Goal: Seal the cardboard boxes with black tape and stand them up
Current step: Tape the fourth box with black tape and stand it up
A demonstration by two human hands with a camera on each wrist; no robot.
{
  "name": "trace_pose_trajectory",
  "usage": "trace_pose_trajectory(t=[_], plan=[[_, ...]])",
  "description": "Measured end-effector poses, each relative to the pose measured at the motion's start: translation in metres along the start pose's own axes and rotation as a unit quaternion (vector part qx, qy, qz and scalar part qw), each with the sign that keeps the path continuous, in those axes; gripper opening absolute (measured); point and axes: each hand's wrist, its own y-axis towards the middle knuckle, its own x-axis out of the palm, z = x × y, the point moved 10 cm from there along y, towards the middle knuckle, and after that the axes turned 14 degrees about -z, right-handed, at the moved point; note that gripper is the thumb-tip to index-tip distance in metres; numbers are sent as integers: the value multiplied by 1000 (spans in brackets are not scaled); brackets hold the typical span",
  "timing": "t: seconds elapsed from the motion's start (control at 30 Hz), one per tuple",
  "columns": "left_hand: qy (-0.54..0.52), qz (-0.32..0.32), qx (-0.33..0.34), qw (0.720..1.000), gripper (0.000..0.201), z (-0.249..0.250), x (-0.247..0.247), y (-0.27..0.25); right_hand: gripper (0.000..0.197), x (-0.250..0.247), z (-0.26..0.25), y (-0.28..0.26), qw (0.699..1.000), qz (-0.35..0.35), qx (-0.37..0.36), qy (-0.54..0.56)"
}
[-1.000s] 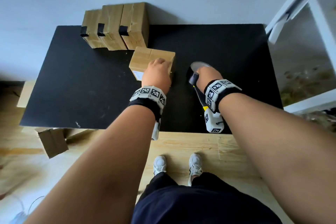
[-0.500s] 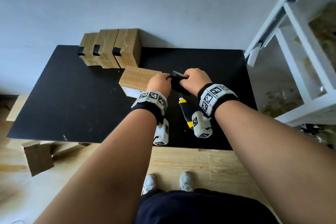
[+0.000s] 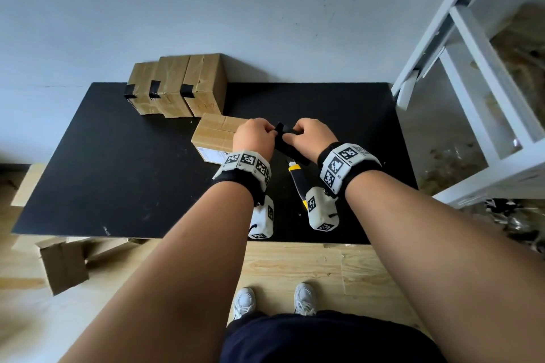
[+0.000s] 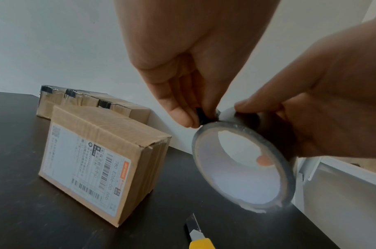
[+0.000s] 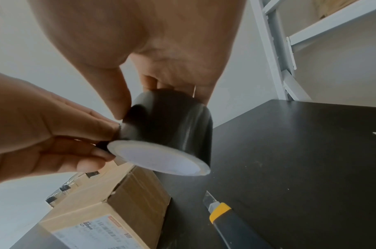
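both hands are up off the table now, meeting in mid-air over its middle — a second ago the left hand (image 3: pixel 254 138) was pressing on the unsealed box (image 3: pixel 216 135) and the right hand (image 3: pixel 310 137) was down on the roll of black tape (image 5: pixel 168 128), and since then the roll has been lifted and brought between them. the right hand grips the roll, fingers curled over its outer black face with the thumb at its edge, the pale core showing underneath. the left hand is narrow, thumb and fingertips pinched on the loose tape end (image 4: pixel 201 116) right at the rim of the roll. so the holding-down is over and the peeling has begun, by my reading: the next thing needed is a strip pulled free, and very little is off the roll yet. the unsealed box lies flat just to the left of the left hand, label side facing the person, its top seam bare of black tape. beyond it, further from the hands and against the wall, three sealed boxes (image 3: pixel 177 85) stand upright side by side, each with a black strip over its edge — three done, this one to go. a utility knife (image 5: pixel 223 217) with a yellow collar lies on the black table (image 3: pixel 118 171) directly below the hands, blade tip out, ready for the cut. risk as i see it: the pinch is small and could slip before the strip comes free.
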Motion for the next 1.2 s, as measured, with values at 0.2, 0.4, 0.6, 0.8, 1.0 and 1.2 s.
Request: trace_pose_trajectory(t=[0.2, 0.4, 0.6, 0.8, 1.0, 1.2], plan=[[1, -46, 5, 999, 20, -6, 12, -6, 18, 8, 14, -2, 1000, 7, 7, 14], [-13, -49, 7, 999, 19, -13, 14, -11, 24, 12, 10, 0, 1000, 2, 7, -8], [-8, -83, 4, 997, 18, -17, 21, -15, 29, 19, 25, -1, 998, -14, 52, -40], [-54, -64, -27, 996, 17, -38, 25, -24, 33, 34, 30, 2, 996, -69, 54, -29], [-75, -42, -85, 993, 18, -69, 39, -39, 41, 60, 30, 8, 989, -119, 45, -69], [-57, 2, -115, 992, 17, -86, 23, -47, 36, 74, 16, 13, 991, -124, 16, -45]])
